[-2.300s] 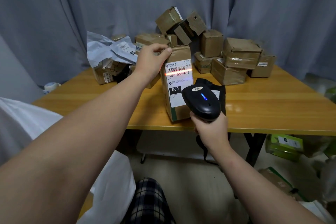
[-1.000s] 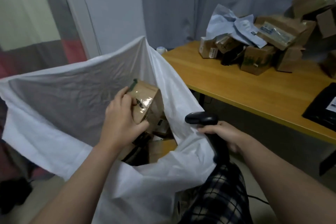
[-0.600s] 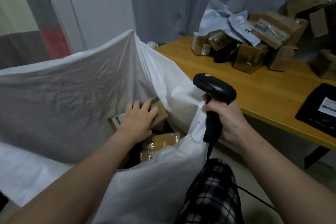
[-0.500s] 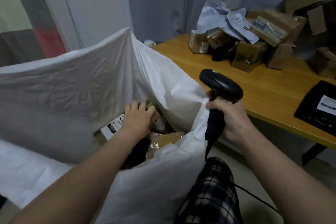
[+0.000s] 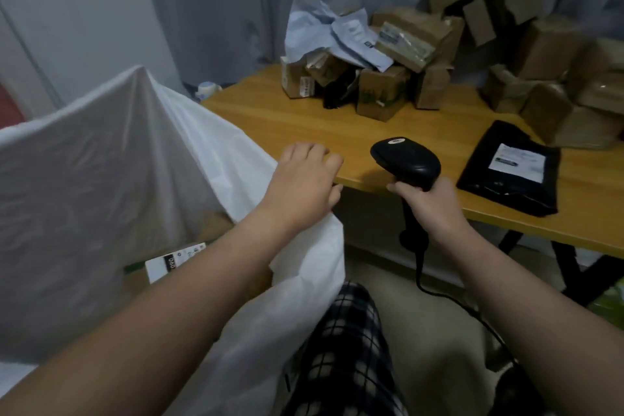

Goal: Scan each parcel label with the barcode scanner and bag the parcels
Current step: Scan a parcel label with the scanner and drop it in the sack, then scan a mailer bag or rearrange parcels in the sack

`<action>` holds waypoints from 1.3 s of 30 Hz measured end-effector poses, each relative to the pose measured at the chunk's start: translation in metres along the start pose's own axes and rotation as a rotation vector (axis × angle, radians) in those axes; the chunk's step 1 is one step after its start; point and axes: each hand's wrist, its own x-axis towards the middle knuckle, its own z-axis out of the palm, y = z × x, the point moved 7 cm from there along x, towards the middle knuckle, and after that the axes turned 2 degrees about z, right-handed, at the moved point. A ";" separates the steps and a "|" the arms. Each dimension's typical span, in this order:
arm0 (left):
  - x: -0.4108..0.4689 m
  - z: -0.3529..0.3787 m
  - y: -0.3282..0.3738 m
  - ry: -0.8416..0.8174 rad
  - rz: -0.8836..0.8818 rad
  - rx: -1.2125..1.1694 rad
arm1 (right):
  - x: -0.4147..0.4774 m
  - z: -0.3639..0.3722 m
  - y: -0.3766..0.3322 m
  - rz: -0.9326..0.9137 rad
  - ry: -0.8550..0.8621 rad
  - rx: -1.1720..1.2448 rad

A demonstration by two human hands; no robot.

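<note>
Above the white bag's rim (image 5: 304, 246), the left hand (image 5: 304, 179) hovers empty and spread, ready for another parcel, while the right hand (image 5: 429, 203) stays wrapped around the barcode scanner (image 5: 405, 159), keeping it ready.

The table (image 5: 304, 125) is smooth yellow wood with a soft sheen. The far parcels (image 5: 422, 40) are brown cardboard, some under glossy tape; the near-left bag (image 5: 101, 162) looks like thin, creased white plastic, and the scanner (image 5: 407, 159) is smooth black plastic.
</note>
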 end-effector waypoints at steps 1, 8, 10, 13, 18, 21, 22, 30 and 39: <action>0.010 0.002 0.016 0.002 0.044 -0.015 | -0.001 -0.021 0.000 -0.042 0.071 -0.039; 0.074 0.027 0.130 -0.053 0.228 -0.144 | -0.003 -0.161 0.037 0.011 0.426 -0.126; 0.089 0.038 0.152 -0.116 0.229 -0.215 | 0.003 -0.184 0.048 0.059 0.415 -0.006; 0.113 0.058 0.163 -0.217 0.136 -0.385 | 0.012 -0.199 0.062 0.165 0.393 0.163; 0.161 0.097 0.164 -0.456 -0.170 -0.709 | 0.027 -0.205 0.079 0.320 0.444 0.300; 0.185 0.113 0.172 -0.548 -0.357 -1.012 | 0.027 -0.209 0.085 0.353 0.479 0.343; 0.191 0.115 0.177 -0.561 -0.411 -1.107 | 0.027 -0.212 0.088 0.362 0.492 0.349; 0.191 0.121 0.195 -0.571 -0.564 -1.309 | 0.027 -0.211 0.093 0.312 0.495 0.316; 0.151 0.084 0.151 -0.034 -0.595 -1.793 | -0.001 -0.200 0.050 -0.092 0.552 0.141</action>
